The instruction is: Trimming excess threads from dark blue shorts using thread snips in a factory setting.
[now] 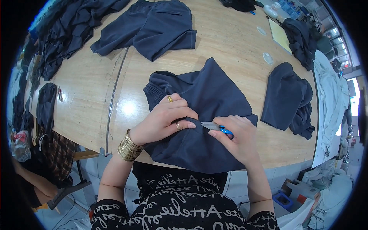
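Left fingers (185, 112) pinching probable shorts (215, 96), right fingers (230, 122) holding snips (211, 125)

Bare tabletop (86, 115) left of held garment (220, 90), shorts (153, 28) blocking beyond, bundle (283, 97) right

Thread snips (211, 125) sit in the right hand (240, 137), over an elastic-waisted garment (218, 90). Shorts (149, 28) lie beyond the left hand (164, 118).

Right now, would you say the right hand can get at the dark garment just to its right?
Probably yes: the right hand holds blue-handled thread snips, but nothing appears to block its way to the dark garment.
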Demonstrator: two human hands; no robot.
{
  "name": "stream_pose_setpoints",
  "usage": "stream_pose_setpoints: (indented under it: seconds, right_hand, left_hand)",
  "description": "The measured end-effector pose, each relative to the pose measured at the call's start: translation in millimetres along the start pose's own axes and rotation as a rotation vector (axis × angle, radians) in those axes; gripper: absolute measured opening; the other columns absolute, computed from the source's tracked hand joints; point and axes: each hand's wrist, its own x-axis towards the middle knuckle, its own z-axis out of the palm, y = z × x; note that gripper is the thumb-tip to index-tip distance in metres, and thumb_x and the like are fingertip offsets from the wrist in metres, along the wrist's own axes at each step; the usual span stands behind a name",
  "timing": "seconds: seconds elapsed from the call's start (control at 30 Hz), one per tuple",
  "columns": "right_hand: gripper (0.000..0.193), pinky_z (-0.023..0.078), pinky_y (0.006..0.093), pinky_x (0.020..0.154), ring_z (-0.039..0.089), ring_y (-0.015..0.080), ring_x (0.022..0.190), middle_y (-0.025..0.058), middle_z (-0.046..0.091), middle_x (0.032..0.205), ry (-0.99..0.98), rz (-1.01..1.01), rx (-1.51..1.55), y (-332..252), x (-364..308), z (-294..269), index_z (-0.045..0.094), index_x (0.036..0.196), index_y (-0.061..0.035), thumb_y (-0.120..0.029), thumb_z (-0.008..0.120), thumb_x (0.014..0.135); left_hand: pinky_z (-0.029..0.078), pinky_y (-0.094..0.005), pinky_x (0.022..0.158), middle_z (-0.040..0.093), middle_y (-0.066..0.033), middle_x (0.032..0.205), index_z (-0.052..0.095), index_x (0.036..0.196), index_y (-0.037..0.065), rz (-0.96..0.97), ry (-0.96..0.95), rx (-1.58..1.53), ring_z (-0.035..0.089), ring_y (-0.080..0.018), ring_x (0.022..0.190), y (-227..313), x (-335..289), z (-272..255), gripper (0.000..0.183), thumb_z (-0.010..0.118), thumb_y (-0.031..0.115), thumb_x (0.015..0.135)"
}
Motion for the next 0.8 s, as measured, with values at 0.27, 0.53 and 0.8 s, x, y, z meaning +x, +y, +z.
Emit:
stream_pose_setpoints:
  seconds: [0.27,0.53,0.8]
  right_hand:
    - [0.026,0.034,0.0287,0.053,0.05,0.0155,0.056,-0.0005,0.053,0.063,-0.011,-0.017,-0.011,-1.9,2.6,-0.9,0.064,0.084,-0.011,-0.033,0.072,0.074]
    - [0.025,0.034,0.0286,0.053,0.05,0.0152,0.056,-0.0005,0.054,0.064,-0.002,-0.034,-0.026,-3.8,3.8,0.3,0.064,0.083,-0.0108,-0.032,0.072,0.074]
    - [0.022,0.034,0.0285,0.052,0.052,0.0155,0.055,0.0002,0.059,0.065,0.084,0.012,0.028,-2.8,3.0,9.5,0.064,0.081,-0.0097,-0.028,0.074,0.073]
  left_hand:
    - [0.038,-0.0318,0.073,0.046,-0.0022,0.073,0.065,0.09,0.009,0.013,0.008,0.024,0.042,-0.0208,0.076,4.5,1.4,-2.4,0.018,0.07,0.019,0.076]
    - [0.036,-0.0308,0.073,0.044,-0.0026,0.072,0.064,0.09,0.009,0.046,-0.005,0.041,0.041,-0.0204,0.075,1.7,0.6,-3.1,0.018,0.069,0.02,0.078]
    - [0.037,-0.0314,0.075,0.045,-0.0022,0.072,0.065,0.091,0.01,0.034,0.032,0.002,0.042,-0.02,0.076,-0.3,-2.2,-2.2,0.018,0.07,0.02,0.078]
